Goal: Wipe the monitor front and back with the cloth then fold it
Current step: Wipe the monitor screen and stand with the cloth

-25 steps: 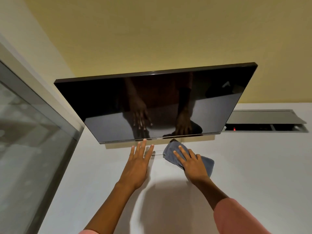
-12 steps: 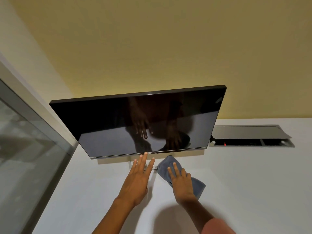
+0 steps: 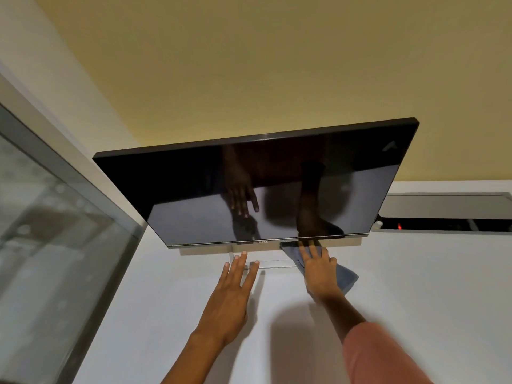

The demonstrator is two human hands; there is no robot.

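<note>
While the left hand (image 3: 231, 292) stays flat on the white table (image 3: 415, 286) with fingers straight and spread, the right hand (image 3: 318, 268) has pushed the blue cloth (image 3: 346, 281) farther in, fingers straight and pressing it down, their tips now under the monitor (image 3: 257, 184) bottom edge; wiping of the screen has probably not begun, and lifting the cloth looks next
</note>
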